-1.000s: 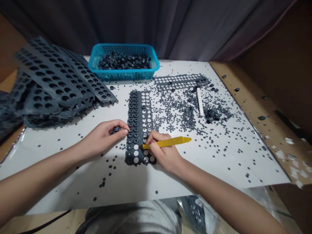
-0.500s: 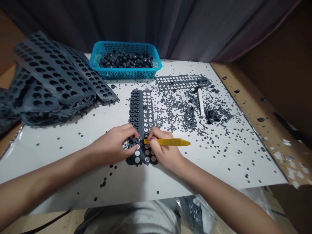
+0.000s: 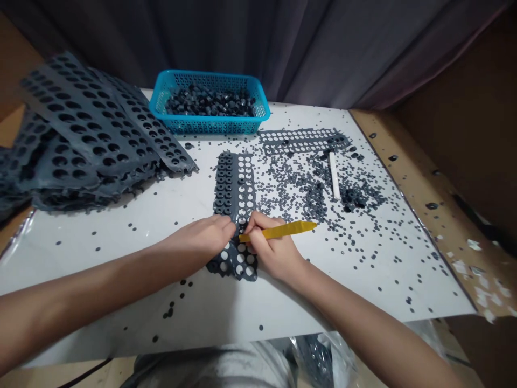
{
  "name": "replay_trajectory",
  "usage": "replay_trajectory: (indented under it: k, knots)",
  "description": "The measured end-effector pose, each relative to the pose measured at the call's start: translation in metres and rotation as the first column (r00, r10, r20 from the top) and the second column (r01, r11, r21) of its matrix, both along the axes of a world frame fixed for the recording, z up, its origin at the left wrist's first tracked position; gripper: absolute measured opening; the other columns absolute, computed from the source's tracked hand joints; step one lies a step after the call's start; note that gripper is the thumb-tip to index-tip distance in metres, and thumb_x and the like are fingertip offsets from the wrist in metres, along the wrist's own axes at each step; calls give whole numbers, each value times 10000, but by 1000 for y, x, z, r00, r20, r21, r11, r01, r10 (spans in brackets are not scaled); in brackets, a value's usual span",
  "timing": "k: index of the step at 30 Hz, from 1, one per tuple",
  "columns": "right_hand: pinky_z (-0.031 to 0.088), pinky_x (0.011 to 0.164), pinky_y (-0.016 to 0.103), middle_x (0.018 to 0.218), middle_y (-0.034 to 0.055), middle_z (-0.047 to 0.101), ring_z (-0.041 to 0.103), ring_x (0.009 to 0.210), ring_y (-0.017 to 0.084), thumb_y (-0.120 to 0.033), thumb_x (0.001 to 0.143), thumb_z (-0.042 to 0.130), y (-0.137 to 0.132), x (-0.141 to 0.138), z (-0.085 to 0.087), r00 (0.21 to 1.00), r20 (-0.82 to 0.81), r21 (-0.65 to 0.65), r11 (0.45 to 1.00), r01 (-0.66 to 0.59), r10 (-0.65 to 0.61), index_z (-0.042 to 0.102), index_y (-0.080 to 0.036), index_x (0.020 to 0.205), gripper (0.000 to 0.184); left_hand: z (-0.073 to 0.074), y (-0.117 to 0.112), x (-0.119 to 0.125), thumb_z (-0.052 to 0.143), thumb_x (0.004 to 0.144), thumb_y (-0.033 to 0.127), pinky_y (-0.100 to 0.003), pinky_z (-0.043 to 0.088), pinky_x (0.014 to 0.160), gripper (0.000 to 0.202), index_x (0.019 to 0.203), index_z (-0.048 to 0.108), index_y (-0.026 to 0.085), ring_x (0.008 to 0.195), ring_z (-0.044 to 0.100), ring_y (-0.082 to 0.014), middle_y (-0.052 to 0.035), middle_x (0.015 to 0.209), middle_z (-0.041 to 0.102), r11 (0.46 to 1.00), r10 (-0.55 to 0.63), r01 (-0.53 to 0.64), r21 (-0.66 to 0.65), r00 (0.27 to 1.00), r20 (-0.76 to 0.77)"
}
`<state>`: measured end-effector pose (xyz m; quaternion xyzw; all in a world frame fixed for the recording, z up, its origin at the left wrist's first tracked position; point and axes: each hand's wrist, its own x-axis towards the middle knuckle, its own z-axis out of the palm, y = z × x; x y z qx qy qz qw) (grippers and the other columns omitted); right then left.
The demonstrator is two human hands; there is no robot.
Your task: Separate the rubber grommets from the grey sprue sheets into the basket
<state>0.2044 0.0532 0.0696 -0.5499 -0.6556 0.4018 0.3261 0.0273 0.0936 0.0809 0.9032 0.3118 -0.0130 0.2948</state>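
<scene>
A dark grey perforated rubber sheet (image 3: 235,183) lies upright to me on the white tabletop. Its left columns hold ring-shaped pieces; many right-hand holes show white through them. My left hand (image 3: 205,237) is closed over the sheet's lower left part, which bends and twists beside it; the fingertips are mostly hidden. In my right hand (image 3: 274,245) is a yellow pen-shaped tool (image 3: 288,230), gripped like a pencil. The tool's working end points left, down at the sheet beside my left fingers, and its tip is hard to make out.
A blue basket (image 3: 210,125) of small dark pieces stands at the back. Stacked perforated sheets (image 3: 92,145) fill the left. Another sheet (image 3: 302,141) lies back right, near a white stick (image 3: 334,175). Small dark discs (image 3: 315,199) are scattered across the right side.
My left hand has closed from a spread pinch into curled fingers and rolled over. The sheet's near end has twisted. The yellow tool's rear end has tilted up.
</scene>
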Motion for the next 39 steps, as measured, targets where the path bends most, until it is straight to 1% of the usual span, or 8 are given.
replay_trajectory:
  k: [6,10,13,18,23,25,33,39]
  knots:
    - [319,532,241,555,-26,477,457,539,127,-142,786,371,2,0,-2,1000,23,-2,1000,-18,18,453,-191,659,159,-4,12,-14,427,868,358,-238,323,570,194,842,538,201,608,464,-144,1,716,553,928,336,-314,-200,938,87]
    - [317,541,244,576,-19,495,459,553,127,-150,785,371,2,0,-2,999,37,-9,1000,-13,14,460,-186,661,157,-2,11,-17,485,834,394,-220,245,477,207,838,553,199,492,359,-105,38,601,481,832,496,-441,-338,863,96]
    - [320,542,244,587,-17,512,466,556,125,-149,777,382,1,-1,-1,1000,28,-9,1000,-12,12,465,-184,653,154,0,13,-19,523,814,385,-210,279,500,195,818,549,192,536,371,-103,33,633,481,744,604,-480,-465,781,161]
    - [341,537,238,545,-31,508,480,529,117,-142,783,399,0,0,-2,998,-55,-28,1000,-13,12,489,-185,656,162,-2,14,-24,565,809,375,-204,273,512,203,874,586,184,569,354,-98,31,619,426,610,659,-397,-686,735,162]
    - [397,559,240,576,-24,571,535,537,118,-169,813,398,3,1,-6,971,-228,-55,996,65,-76,520,-186,701,166,-7,8,-23,494,870,332,-195,270,504,220,979,596,171,530,334,-65,23,659,416,283,790,-198,-938,603,111]
    - [398,562,239,570,-30,566,539,540,118,-183,823,403,5,0,-7,970,-224,-41,995,90,-97,524,-188,710,166,-6,7,-21,492,871,296,-189,281,500,199,937,609,150,531,354,-59,3,696,456,194,823,-175,-965,564,63]
    - [333,524,241,555,-36,491,459,510,117,-152,810,374,8,-4,-1,999,15,13,999,45,-46,453,-197,670,166,-3,6,-21,455,887,289,-166,319,506,221,898,612,134,536,371,-57,-12,708,480,28,828,-97,-995,559,-32]
    - [304,504,253,543,-29,468,436,508,130,-168,792,372,11,-5,6,989,145,-17,1000,7,-5,426,-206,668,140,-2,6,-19,389,899,305,-177,310,469,253,845,580,147,501,387,-75,-26,667,509,-55,832,-44,-997,550,-70]
